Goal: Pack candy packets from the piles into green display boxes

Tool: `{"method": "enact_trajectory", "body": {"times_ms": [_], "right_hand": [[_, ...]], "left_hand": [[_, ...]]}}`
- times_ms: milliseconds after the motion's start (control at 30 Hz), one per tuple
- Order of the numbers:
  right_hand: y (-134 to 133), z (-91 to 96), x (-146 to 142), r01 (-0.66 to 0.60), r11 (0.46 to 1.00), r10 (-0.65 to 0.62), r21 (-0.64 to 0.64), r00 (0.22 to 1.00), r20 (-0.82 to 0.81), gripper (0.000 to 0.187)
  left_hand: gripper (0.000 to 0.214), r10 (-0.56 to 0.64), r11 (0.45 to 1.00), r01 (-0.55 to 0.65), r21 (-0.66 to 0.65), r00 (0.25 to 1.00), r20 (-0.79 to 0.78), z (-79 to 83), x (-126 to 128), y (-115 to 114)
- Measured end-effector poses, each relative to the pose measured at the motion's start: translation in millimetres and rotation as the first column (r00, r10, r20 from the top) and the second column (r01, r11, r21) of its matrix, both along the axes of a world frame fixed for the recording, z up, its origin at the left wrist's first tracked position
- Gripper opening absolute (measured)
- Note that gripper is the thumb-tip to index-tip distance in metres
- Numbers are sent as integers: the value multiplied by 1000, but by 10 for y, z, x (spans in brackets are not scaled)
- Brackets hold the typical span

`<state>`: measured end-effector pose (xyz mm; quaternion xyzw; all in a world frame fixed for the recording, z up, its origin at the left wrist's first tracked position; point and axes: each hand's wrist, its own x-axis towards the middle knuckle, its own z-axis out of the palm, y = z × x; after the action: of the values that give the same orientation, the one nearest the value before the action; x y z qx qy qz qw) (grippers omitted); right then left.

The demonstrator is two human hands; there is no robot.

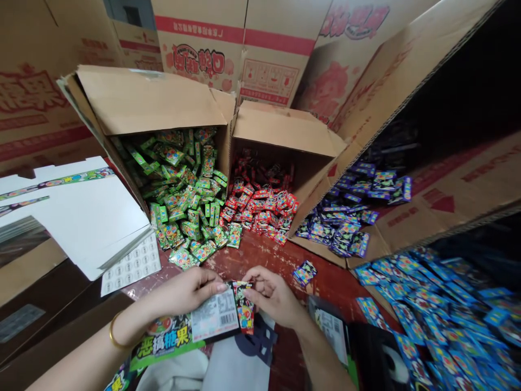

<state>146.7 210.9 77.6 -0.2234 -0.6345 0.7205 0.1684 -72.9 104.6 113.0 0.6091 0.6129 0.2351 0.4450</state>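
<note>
Left hand (190,291), right hand (272,296) on pack (214,319) edge; tabletop (260,252) beyond

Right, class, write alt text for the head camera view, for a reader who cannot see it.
The left hand holds a printed pack, the right hand a red sachet at its end. Beyond lie tipped cardboard boxes spilling green packets, red packets, purple packets and blue packets.

Red-brown surface (260,254), tipped cartons (150,100), spilled candy packets (183,206), white card stack (93,217)
</note>
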Motion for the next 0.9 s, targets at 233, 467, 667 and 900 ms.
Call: {"method": "enact_trajectory", "body": {"times_ms": [233, 467, 667, 900], "right_hand": [[-36, 90, -5, 15, 986, -22, 166, 999, 42, 20], [-136, -158, -258, 275, 951, -261, 142, 959, -113, 36], [-67, -434, -590, 169, 976, -153, 140, 981, -117, 38], [841, -935, -958, 584, 791, -590, 183, 807, -29, 47]], "left_hand": [[41, -27, 1000, 28, 13, 999, -32, -66, 117, -19], [39, 154, 987, -158, 40, 984, 87, -177, 104, 15], [43, 341, 935, -353, 3, 905, 254, -370, -54, 32], [47, 638, 742, -666, -75, 667, 385, -477, -52, -133]]}}
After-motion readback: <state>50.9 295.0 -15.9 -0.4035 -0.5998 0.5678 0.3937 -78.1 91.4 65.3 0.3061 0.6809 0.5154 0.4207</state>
